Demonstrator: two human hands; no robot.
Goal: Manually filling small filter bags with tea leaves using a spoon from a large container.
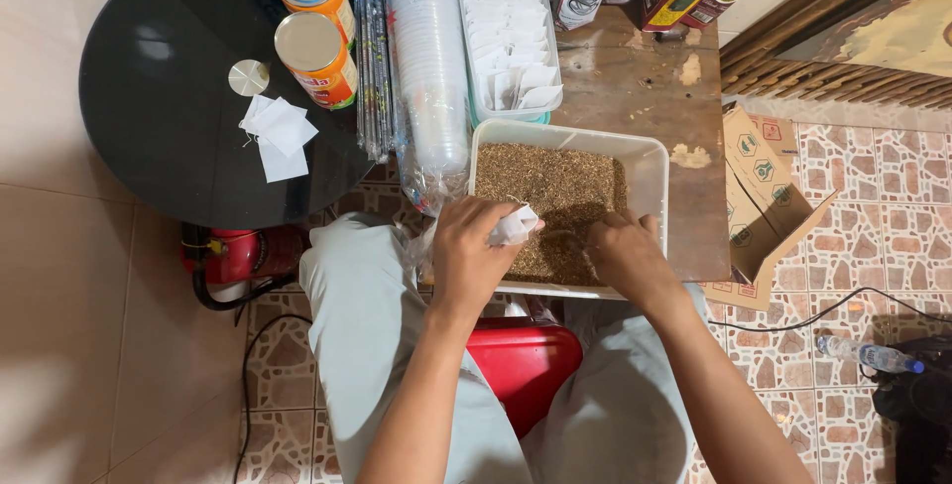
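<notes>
My left hand grips a small white paper pouch over the near edge of a white plastic tub. The tub holds brown loose dried grains. My right hand is closed around a thin utensil whose end dips into the grains; the utensil is mostly hidden by my fingers. Both hands sit close together above the tub's front left part.
A tray of white paper pouches, a sleeve of stacked clear cups and bundled straws lie behind the tub. Two orange tins and loose pouches sit on a round black table. Cardboard box right; red stool below.
</notes>
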